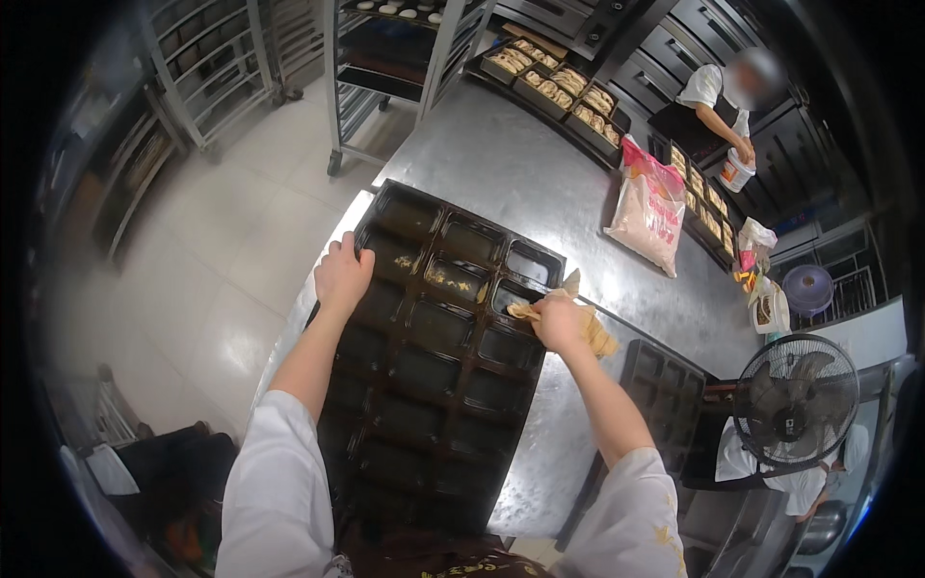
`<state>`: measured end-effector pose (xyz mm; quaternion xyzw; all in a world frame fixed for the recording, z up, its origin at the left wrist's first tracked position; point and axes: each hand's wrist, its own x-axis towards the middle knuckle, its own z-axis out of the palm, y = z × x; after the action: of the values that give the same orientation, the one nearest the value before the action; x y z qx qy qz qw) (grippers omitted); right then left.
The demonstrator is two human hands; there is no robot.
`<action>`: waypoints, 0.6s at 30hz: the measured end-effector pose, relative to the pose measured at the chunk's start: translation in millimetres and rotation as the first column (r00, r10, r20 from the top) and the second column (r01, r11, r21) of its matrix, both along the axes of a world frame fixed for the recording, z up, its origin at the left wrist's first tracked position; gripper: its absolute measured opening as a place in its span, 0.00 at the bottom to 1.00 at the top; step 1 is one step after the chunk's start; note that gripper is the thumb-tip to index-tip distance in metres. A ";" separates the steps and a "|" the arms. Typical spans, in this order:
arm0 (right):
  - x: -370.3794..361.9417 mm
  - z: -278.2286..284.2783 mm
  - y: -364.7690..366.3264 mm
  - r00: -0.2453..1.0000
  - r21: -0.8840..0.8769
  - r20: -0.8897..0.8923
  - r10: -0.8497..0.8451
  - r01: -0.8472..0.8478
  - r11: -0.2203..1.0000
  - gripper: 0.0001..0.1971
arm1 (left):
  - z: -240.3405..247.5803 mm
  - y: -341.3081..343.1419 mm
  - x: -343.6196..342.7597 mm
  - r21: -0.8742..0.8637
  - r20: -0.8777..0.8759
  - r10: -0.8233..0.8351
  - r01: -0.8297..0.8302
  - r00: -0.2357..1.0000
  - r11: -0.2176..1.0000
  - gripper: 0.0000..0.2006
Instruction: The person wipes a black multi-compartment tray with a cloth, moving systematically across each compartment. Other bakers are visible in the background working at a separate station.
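Observation:
A large dark baking tray [405, 318] with rows of rectangular moulds lies before me on the steel table. My left hand [343, 274] grips its left rim, fingers bent over the edge. In my right hand [560, 325] is a bunched yellowish cloth [596, 334], held at the tray's right side over one of the upper moulds. Yellow crumbs [456, 279] lie in a mould between my hands, with a few more in the mould to its left. The lower moulds look dark and shadowed.
A pink and white bag [647, 207] stands on the steel table [501, 154]. Behind it are loaf tins [549, 89] of shaped dough. A co-worker [718, 111] holds a white tub [737, 170]. A black fan [796, 402] and another mould tray [662, 400] are at right, a wheeled rack [381, 87] beyond.

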<state>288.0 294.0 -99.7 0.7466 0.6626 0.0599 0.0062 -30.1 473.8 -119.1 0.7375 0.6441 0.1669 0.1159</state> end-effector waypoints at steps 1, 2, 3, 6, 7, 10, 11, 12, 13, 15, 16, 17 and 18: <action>5.1 1.8 1.8 0.997 -0.053 0.082 -0.012 0.016 0.998 0.06 | 0.1 -1.2 1.8 -0.011 -0.005 -0.006 0.006 1.000 1.000 0.16; 8.7 2.6 4.1 0.986 -0.105 0.164 -0.019 0.036 0.994 0.06 | 0.4 -2.0 4.3 -0.022 -0.009 -0.012 0.012 1.000 1.000 0.16; 6.1 10.1 10.8 0.984 -0.046 0.175 -0.043 0.052 0.998 0.06 | 2.3 0.3 5.3 -0.021 -0.013 -0.014 0.014 1.000 1.000 0.16; 0.9 -3.1 11.4 0.996 0.059 0.080 -0.028 0.023 0.998 0.05 | -2.2 -0.1 1.3 -0.013 0.002 -0.016 0.016 1.000 1.000 0.16; -2.7 -2.4 11.3 0.997 0.007 -0.009 -0.075 0.075 0.997 0.04 | -3.1 0.4 1.0 -0.010 -0.008 -0.006 0.005 1.000 1.000 0.16; -6.4 5.2 10.9 0.986 -0.093 -0.032 -0.164 0.160 0.983 0.05 | -2.4 2.5 3.6 -0.010 -0.007 0.000 0.000 1.000 1.000 0.16; -3.0 6.8 12.5 0.984 -0.082 0.108 -0.143 0.153 0.985 0.06 | -3.6 0.4 3.5 -0.020 0.009 -0.011 0.011 1.000 1.000 0.16; -0.9 7.6 15.1 0.962 -0.066 0.244 -0.122 0.142 0.988 0.06 | -3.1 0.2 1.9 -0.023 0.024 -0.021 0.021 1.000 0.999 0.16; 1.9 5.0 12.6 0.979 0.035 0.179 -0.100 0.095 0.995 0.06 | -1.9 -0.3 1.5 -0.024 0.018 -0.017 0.018 1.000 1.000 0.16; 12.8 -0.4 4.3 0.998 0.242 0.060 -0.026 0.011 0.970 0.06 | 0.5 -0.2 1.7 -0.028 0.009 -0.003 0.003 1.000 1.000 0.17; 17.4 14.0 1.8 0.989 0.140 0.125 -0.082 0.064 0.988 0.06 | 0.9 0.5 1.2 -0.024 0.005 0.006 -0.006 1.000 1.000 0.17; 27.2 29.8 -2.7 0.972 0.041 0.196 -0.130 0.125 0.991 0.06 | 2.0 1.6 0.8 -0.020 0.002 0.015 -0.015 1.000 1.000 0.17; 63.6 21.8 -14.3 0.914 0.186 0.174 -0.367 0.335 0.924 0.06 | 0.7 -1.3 6.8 -0.027 0.005 0.000 0.000 1.000 1.000 0.17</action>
<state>351.6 279.7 -77.9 0.8417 0.5066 0.1848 0.0282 -23.3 472.5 -118.3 0.7354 0.6460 0.1598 0.1276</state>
